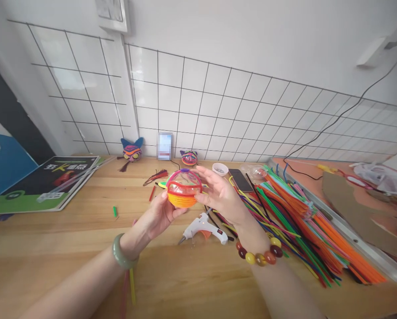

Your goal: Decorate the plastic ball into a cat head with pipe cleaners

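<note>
I hold a small round craft ball [184, 188] above the wooden table [68, 248]; it is clear plastic wound with orange, red, pink and purple pipe cleaners. My left hand [158, 217] cups it from below with fingers wrapped round the orange underside. My right hand [220, 192] touches its right side, fingers partly stretched toward the rim. A green bangle is on my left wrist, a beaded bracelet on my right.
A white glue gun [203, 227] lies just below the hands. A big heap of coloured pipe cleaners [301, 217] fills the right. A phone [240, 179], a small white dish [220, 169], two finished cat-faced figures [132, 152] [189, 157] and a book [48, 179] lie around.
</note>
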{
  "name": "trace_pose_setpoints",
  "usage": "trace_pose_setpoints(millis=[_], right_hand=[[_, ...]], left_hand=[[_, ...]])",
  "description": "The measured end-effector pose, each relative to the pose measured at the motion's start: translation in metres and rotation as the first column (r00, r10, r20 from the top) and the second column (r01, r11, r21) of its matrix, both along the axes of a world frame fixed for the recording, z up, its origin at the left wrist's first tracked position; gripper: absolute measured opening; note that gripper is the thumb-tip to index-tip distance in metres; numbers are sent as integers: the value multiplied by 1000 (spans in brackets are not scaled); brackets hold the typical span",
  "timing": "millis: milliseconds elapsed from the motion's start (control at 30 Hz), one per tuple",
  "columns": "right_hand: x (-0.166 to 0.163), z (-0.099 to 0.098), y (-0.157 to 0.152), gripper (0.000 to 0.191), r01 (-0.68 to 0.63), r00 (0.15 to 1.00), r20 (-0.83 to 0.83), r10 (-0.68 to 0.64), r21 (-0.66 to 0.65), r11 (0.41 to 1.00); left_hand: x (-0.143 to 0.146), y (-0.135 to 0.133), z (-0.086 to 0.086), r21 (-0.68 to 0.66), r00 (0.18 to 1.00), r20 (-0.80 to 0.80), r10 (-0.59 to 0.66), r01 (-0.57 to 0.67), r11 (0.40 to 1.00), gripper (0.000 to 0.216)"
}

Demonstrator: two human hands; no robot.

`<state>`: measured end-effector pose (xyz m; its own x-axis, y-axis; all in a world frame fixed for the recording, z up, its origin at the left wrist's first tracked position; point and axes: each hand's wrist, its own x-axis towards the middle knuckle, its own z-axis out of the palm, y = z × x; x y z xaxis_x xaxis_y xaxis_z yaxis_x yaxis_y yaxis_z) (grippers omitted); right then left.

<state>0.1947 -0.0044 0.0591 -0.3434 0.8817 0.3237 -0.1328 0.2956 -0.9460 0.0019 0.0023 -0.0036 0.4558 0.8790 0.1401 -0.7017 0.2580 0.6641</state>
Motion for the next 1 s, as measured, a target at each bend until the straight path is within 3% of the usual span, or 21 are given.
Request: trace_pose_setpoints(millis=[467,733,1000], right_hand=[[-2,-2,2,59,-4,1000,-13,4,-10,1000],[-20,-8,-3,55,170,977,-111,-181,-103,980],[-19,-13,0,55,156,972,-157,-173,-116,981]], left_hand=[[0,0,0,33,999,-36,36,-34,999,47],[3,-2,-4,66,973,-129,191,-184,981,54],[2,-1,-6,64,977,-121,174,-167,984,54]])
